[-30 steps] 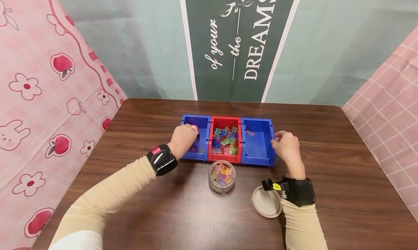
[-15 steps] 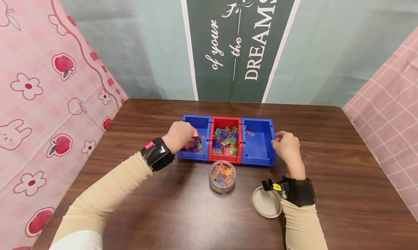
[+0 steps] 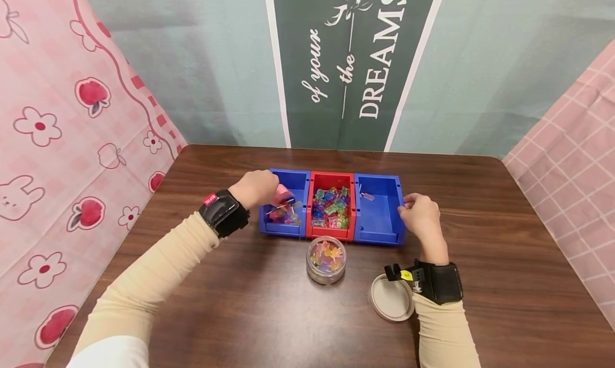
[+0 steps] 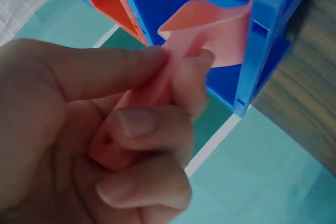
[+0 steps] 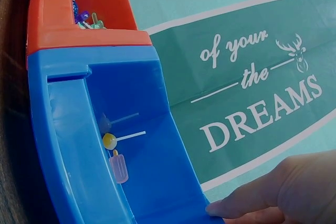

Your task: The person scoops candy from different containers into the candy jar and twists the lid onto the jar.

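Observation:
My left hand (image 3: pixel 257 189) grips the handle of a pink scoop (image 4: pixel 223 32), its bowl tilted into the left blue bin (image 3: pixel 296 179). Small colourful charms (image 3: pixel 288 217) lie in that bin below the scoop. At the far right of the joined row, my right hand (image 3: pixel 424 218) holds the side wall of the right blue bin (image 3: pixel 384 208) between thumb and fingers. Inside that bin are a yellow lollipop charm (image 5: pixel 109 141) and a pink popsicle charm (image 5: pixel 120 168). Between the blue bins, the red bin (image 3: pixel 333 178) contains many translucent charms.
In front of the red bin stands a round clear jar (image 3: pixel 326 275) with star-like charms inside. Its apparent lid (image 3: pixel 391 298) lies near my right wrist. A green printed cloth (image 3: pixel 230 79) hangs behind the brown table (image 3: pixel 269 325).
My left hand has drawn back leftward and slightly up, and the pink scoop shows more. More charms are visible in the left bin. The right hand has stayed in place.

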`<state>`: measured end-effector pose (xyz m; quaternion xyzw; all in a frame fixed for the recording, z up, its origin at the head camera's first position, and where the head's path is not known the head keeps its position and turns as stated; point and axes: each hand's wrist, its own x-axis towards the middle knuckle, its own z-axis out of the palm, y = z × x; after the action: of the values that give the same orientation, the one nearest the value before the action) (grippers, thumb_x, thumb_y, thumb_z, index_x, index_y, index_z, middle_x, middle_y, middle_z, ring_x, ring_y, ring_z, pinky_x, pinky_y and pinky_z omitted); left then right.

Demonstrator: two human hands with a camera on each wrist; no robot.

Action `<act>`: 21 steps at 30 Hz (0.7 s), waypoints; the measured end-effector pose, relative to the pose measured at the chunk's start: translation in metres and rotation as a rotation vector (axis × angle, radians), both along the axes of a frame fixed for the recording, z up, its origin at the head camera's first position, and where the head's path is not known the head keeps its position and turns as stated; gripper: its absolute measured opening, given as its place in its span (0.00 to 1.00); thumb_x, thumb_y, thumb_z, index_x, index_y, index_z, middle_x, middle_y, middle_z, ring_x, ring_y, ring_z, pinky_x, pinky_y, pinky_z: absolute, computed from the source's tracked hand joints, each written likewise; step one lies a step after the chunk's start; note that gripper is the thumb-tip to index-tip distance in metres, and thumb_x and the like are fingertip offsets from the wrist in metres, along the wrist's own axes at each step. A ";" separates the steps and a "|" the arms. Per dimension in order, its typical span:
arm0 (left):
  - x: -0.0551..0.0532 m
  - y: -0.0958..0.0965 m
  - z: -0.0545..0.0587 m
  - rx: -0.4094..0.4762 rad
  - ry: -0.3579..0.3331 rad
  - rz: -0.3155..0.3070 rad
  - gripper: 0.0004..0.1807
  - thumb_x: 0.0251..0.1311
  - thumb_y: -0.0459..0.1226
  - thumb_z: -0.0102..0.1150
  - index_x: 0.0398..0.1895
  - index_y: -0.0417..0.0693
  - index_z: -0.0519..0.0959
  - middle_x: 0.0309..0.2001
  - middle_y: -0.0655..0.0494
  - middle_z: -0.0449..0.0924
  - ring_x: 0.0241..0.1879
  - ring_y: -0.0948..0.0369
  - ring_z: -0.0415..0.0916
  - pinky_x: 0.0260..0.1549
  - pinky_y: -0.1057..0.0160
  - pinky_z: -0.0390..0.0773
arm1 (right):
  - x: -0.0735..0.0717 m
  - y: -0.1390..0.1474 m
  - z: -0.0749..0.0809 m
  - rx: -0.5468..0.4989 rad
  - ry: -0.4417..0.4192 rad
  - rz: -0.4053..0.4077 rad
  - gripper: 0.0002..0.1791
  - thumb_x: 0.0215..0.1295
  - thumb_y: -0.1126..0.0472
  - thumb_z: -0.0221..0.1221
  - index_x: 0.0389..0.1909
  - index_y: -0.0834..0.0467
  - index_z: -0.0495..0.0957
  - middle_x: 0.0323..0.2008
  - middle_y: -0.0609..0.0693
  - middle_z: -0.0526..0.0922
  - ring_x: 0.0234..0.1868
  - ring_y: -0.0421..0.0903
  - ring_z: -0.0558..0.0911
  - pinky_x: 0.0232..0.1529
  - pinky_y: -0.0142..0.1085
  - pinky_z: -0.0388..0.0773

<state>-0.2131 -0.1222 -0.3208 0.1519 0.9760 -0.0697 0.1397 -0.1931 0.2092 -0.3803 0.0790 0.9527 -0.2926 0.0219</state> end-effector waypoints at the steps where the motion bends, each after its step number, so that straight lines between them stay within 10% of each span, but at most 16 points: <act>1: -0.001 -0.001 0.000 0.013 -0.006 0.005 0.09 0.62 0.35 0.53 0.36 0.39 0.81 0.35 0.48 0.82 0.31 0.57 0.75 0.38 0.55 0.83 | 0.000 0.000 0.000 -0.001 0.000 0.000 0.19 0.67 0.63 0.54 0.53 0.72 0.74 0.47 0.70 0.81 0.47 0.63 0.78 0.50 0.54 0.77; 13: -0.010 -0.017 -0.003 0.234 -0.040 0.001 0.17 0.62 0.33 0.50 0.13 0.49 0.68 0.19 0.57 0.66 0.23 0.61 0.67 0.21 0.68 0.65 | 0.000 0.001 0.000 -0.001 -0.005 -0.008 0.19 0.67 0.63 0.54 0.53 0.72 0.74 0.47 0.70 0.81 0.47 0.63 0.78 0.51 0.54 0.75; 21: -0.013 -0.013 0.001 0.107 -0.127 0.058 0.10 0.63 0.35 0.47 0.26 0.43 0.74 0.29 0.51 0.72 0.30 0.57 0.71 0.29 0.61 0.71 | -0.001 0.001 0.000 0.000 -0.006 -0.004 0.19 0.67 0.63 0.55 0.52 0.72 0.74 0.47 0.70 0.81 0.47 0.63 0.78 0.50 0.54 0.76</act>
<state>-0.2257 -0.1348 -0.3200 0.1351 0.9715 -0.0035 0.1949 -0.1938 0.2099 -0.3806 0.0819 0.9525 -0.2923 0.0241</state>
